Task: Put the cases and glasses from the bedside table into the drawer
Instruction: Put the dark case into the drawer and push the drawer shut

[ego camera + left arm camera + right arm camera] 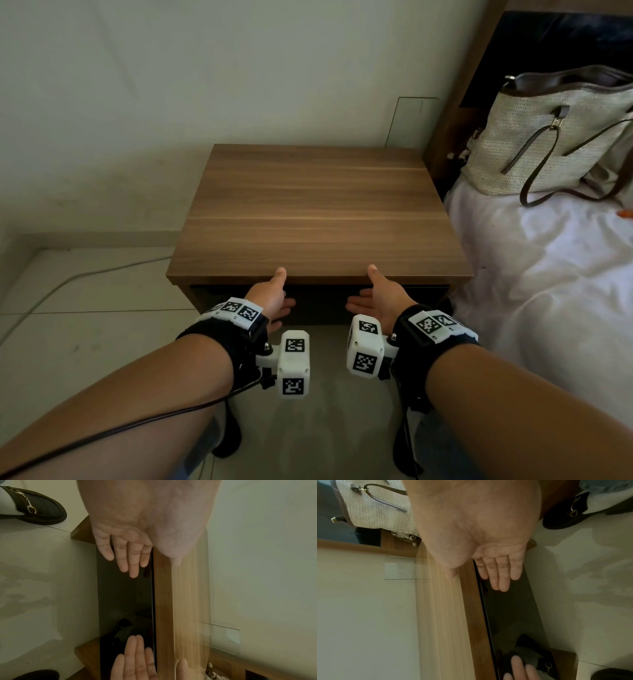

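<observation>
The wooden bedside table (318, 212) has a bare top; no cases or glasses show in any view. Its drawer (318, 308) has a glossy black front and sits shut under the top's front edge. My left hand (284, 289) and right hand (364, 287) are both open, fingers straight over the black front, thumbs up at the edge of the top. In the left wrist view the left hand (147, 561) lies flat against the drawer front (125, 599). In the right wrist view the right hand (476, 580) does the same on the drawer front (510, 612).
A woven handbag (555, 137) rests on the white bed (548, 274) just right of the table. A cable (85, 274) runs across the tiled floor on the left. My black loafer (34, 507) stands close to the table's base.
</observation>
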Demonstrator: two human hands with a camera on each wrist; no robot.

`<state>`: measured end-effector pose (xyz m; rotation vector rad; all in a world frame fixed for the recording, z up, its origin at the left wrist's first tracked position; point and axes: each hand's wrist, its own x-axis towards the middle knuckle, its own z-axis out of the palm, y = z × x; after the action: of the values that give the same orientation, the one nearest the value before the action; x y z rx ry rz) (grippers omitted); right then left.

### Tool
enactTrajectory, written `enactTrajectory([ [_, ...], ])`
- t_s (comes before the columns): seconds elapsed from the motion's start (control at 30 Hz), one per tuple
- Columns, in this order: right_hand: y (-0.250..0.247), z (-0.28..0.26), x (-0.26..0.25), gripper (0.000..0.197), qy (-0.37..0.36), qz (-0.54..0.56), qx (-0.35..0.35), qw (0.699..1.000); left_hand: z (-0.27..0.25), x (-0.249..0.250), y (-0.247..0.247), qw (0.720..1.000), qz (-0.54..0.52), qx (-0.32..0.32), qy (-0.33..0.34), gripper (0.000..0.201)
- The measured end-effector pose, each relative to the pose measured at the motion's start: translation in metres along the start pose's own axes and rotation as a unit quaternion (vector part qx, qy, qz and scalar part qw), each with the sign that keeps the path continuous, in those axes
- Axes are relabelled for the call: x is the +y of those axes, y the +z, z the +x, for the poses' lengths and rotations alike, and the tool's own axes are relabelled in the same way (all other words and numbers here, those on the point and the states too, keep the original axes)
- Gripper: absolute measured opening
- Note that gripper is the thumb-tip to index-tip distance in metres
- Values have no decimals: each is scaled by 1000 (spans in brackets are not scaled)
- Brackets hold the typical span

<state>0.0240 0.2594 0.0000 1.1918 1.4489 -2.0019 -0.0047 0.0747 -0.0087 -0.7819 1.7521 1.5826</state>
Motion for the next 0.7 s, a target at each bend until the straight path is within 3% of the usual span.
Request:
enactTrajectory([
  [0.4,4,11,0,63,-1,33,2,999,2,-1,7,994,-109,4,1,47],
  [0.7,-1,-10,4,68,-15,33,-22,999,-18,-7,6,998,-57,1,20,49],
])
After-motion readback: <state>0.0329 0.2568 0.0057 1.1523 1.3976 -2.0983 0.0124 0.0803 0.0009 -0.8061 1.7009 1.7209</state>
